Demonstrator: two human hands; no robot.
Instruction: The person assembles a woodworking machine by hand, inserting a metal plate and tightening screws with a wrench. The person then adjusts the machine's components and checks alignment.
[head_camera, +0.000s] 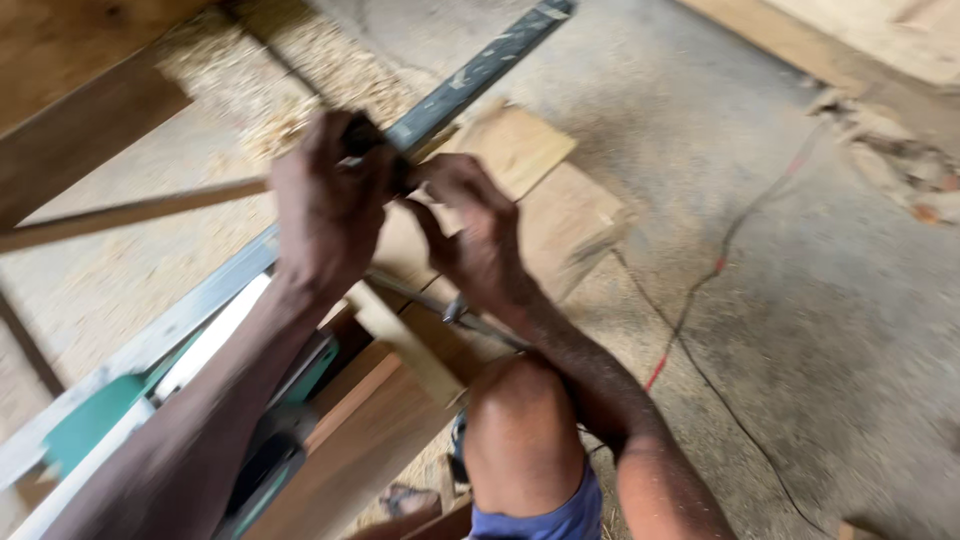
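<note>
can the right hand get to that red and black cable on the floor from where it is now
Probably not without shifting: the right hand is up at the long grey bar beside the left hand, and the cable lies well off on bare floor.

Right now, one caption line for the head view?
Both hands, left hand and right hand, grip a dark tool above wood boards.

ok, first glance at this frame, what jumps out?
Both hands meet at upper centre: the left hand wraps a small dark object, and the right hand touches it from the side, against a long grey metal bar running diagonally. Sawdust is piled at top left, and a red and black cable trails across the concrete floor at right.
</note>
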